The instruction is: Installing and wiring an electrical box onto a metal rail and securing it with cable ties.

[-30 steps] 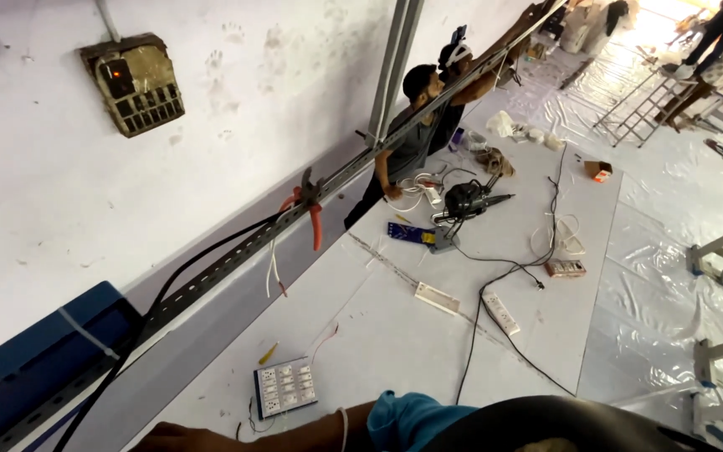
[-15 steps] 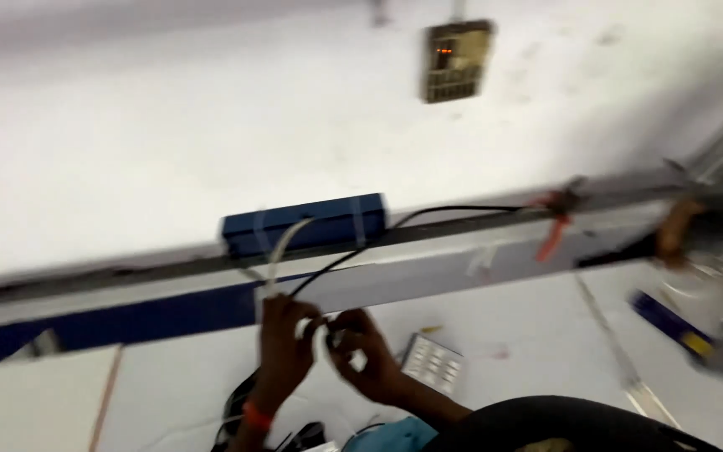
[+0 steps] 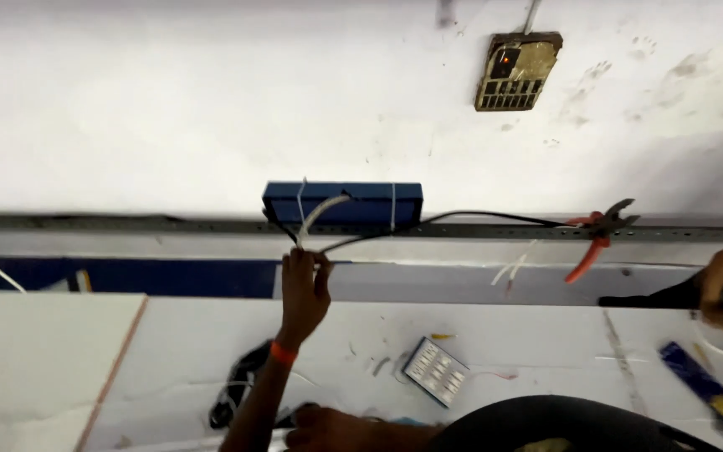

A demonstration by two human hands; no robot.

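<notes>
Head view: the left hand (image 3: 305,289), with an orange band at the wrist, reaches up to the long grey perforated metal rail (image 3: 127,224) that crosses the white wall. Its fingers are closed in a pinch on a thin black cable (image 3: 462,217) and a short pale sleeved wire end (image 3: 321,211), just below the rail's lower edge and directly under the blue rectangular box (image 3: 343,202) mounted behind the rail. The black cable runs right along the rail's top edge toward the red-handled pliers (image 3: 596,237) that hang off the rail.

The cable looks light, limp and smooth-jacketed, so it would likely sag wherever it is not held. A grip close to the rail, where the fingers sit now, seems the firmest place. The pale wire end looks stiffer, since it holds its own curve.

The right hand (image 3: 320,427) sits low at the bottom edge of the view. Its fingers seem curled, but I cannot tell whether they hold anything.

The rail's edge is thin metal with punched holes that could snag the cable. There is open room left of the box along the rail. To the right the pliers crowd it, and another person's hand (image 3: 717,280) works near the right edge. A small grey keypad-like panel (image 3: 435,371) lies on the white floor sheet (image 3: 546,335) below.
</notes>
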